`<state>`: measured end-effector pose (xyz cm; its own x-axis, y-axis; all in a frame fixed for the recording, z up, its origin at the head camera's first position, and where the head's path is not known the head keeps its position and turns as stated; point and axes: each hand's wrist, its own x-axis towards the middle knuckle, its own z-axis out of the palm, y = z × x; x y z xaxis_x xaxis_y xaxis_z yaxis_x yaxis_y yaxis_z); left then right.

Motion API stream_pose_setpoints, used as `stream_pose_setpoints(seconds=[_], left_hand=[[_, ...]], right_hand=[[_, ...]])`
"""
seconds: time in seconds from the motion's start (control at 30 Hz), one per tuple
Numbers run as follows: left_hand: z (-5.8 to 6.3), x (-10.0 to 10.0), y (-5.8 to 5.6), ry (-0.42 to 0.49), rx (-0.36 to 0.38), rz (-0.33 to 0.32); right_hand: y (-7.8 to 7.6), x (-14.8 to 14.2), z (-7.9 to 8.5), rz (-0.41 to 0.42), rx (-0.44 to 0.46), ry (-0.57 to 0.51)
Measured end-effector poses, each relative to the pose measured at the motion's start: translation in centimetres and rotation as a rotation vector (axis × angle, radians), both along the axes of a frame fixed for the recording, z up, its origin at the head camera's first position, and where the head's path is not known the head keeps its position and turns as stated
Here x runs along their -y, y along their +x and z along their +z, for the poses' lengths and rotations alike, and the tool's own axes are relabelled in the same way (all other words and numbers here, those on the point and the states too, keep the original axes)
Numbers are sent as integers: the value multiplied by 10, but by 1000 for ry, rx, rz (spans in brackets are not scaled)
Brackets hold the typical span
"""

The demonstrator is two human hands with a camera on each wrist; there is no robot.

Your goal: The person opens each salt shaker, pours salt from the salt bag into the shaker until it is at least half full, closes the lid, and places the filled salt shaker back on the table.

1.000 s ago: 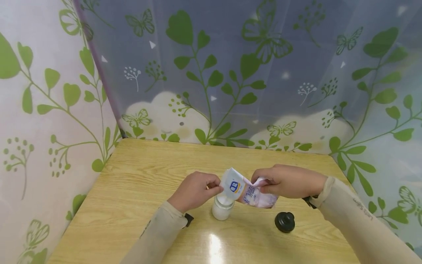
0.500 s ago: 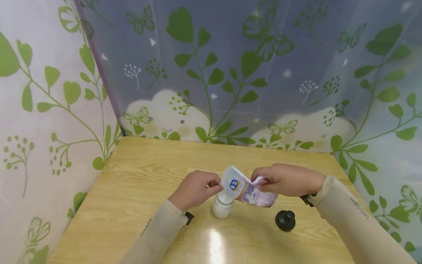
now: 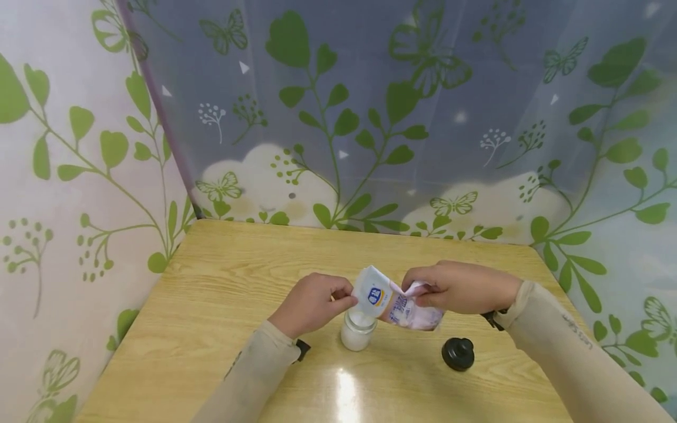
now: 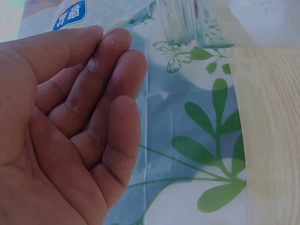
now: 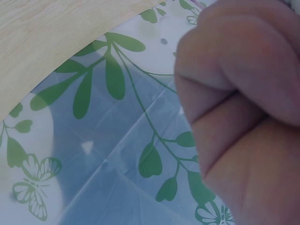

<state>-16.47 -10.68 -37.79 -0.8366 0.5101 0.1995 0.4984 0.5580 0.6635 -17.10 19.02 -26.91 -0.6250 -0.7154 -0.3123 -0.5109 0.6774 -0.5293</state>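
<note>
A white and purple plastic packet [image 3: 394,302] with a blue logo is held tilted over a small glass jar [image 3: 355,338]. My left hand [image 3: 315,305] pinches the packet's lower left corner between thumb and index finger, right above the jar's mouth. White contents fill much of the jar. With curled fingers my right hand [image 3: 460,288] grips the packet's bunched upper side. The left wrist view shows the left hand [image 4: 89,108] with its fingertips at the packet's edge, beside the jar's glass rim [image 4: 180,21]. In the right wrist view the curled right hand [image 5: 248,93] hides the packet.
A round black lid [image 3: 458,353] with a knob lies on the wooden table [image 3: 222,282], right of the jar. Patterned cloth walls [image 3: 338,117] with leaves and butterflies enclose the table at the back and both sides.
The hands, packet and jar keep nearly the same places; only a slight shift of the head view shows.
</note>
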Motion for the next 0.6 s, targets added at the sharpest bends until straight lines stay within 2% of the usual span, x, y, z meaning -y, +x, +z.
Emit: stream_pose_setpoints(seconds=[0.6], left_hand=[[4,-1,2,5,-11,11]], right_hand=[[-1,-7,1,23,21,-61]])
